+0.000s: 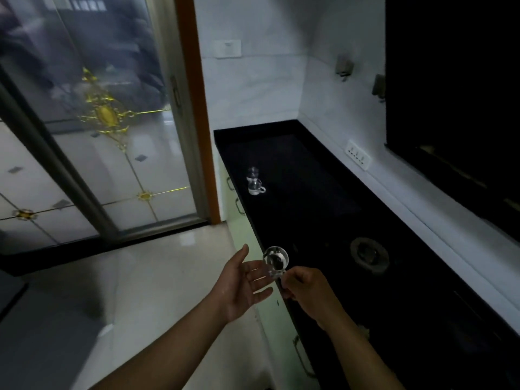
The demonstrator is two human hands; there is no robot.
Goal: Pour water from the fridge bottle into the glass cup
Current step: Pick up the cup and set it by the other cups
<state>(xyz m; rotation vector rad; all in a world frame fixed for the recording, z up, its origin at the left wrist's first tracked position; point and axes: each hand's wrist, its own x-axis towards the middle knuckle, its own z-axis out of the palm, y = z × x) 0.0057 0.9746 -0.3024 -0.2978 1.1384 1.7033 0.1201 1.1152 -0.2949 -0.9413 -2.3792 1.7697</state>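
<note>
R hand (pixel 302 285) pinching glass cup (pixel 276 260) over surface (pixel 309 192) front edge; L hand (pixel 243 285) spread beside it.

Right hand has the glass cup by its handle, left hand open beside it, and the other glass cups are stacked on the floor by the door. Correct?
Not quite. The head view shows the stacked glass cups on the black counter, not the floor. The rest holds: right hand holds the glass cup by its handle, left hand open beside it.

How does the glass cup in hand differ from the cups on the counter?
The held glass cup is pinched by the right hand, tilted with its mouth toward the camera; the counter cups stand upright and untouched. The held one looks larger, being nearer. All are clear glass.
</note>
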